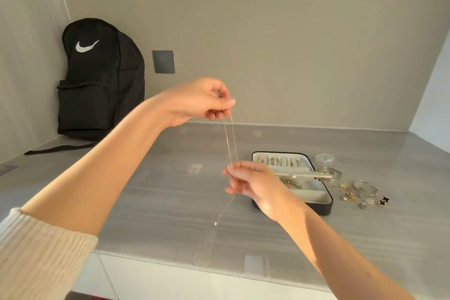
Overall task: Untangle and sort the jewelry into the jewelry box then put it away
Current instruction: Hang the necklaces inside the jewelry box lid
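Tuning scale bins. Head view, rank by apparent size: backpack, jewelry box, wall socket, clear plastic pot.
backpack
jewelry box
wall socket
clear plastic pot
The last two look close, and the socket is farther away, so that pair is unsure.

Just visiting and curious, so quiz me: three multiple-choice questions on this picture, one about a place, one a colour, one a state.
1. The loose jewelry lies: A) right of the jewelry box B) on the floor C) in a drawer.
2. The backpack is: A) red B) black C) white.
3. The jewelry box is: A) shut B) open C) upside down.
Answers: 1 A, pieces lie on the counter by its right side; 2 B, black with a pale logo; 3 B, its cream compartments show.
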Action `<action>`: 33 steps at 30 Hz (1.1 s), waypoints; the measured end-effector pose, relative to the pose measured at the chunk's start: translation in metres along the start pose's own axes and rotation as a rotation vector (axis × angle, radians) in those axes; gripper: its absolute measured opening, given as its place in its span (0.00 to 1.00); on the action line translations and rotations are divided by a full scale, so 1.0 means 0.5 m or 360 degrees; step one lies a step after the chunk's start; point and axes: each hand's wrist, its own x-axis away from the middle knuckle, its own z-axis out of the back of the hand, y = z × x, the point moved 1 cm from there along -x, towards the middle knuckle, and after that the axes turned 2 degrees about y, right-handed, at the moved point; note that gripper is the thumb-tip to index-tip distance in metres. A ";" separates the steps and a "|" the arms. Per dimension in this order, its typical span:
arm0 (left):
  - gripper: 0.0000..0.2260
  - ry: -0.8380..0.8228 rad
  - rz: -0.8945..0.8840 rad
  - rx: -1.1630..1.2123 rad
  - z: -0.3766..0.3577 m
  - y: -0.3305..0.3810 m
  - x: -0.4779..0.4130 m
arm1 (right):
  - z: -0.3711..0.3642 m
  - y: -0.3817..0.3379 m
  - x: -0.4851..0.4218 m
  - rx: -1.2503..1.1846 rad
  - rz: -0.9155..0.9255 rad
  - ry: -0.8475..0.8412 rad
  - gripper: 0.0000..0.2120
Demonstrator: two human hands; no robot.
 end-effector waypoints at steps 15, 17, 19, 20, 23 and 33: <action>0.09 0.0496 0.0193 0.0865 -0.076 -0.032 -0.051 | 0.234 -0.061 0.154 -0.0744 0.0131 0.0501 0.04; 0.10 0.0522 0.0286 0.1027 -0.107 -0.053 -0.066 | 0.261 -0.089 0.145 -0.0673 0.0299 0.0640 0.05; 0.09 0.0518 0.0369 0.1155 -0.142 -0.070 -0.081 | 0.283 -0.123 0.130 -0.0638 0.0438 0.0684 0.05; 0.09 0.0512 0.0400 0.1197 -0.157 -0.077 -0.089 | 0.289 -0.142 0.122 -0.0640 0.0489 0.0681 0.05; 0.09 0.0457 0.0461 0.1212 -0.192 -0.094 -0.121 | 0.296 -0.199 0.087 -0.0664 0.0581 0.0656 0.17; 0.06 0.0092 0.0741 0.0947 -0.308 -0.145 -0.208 | 0.221 -0.306 -0.061 0.0296 0.0420 0.0433 0.11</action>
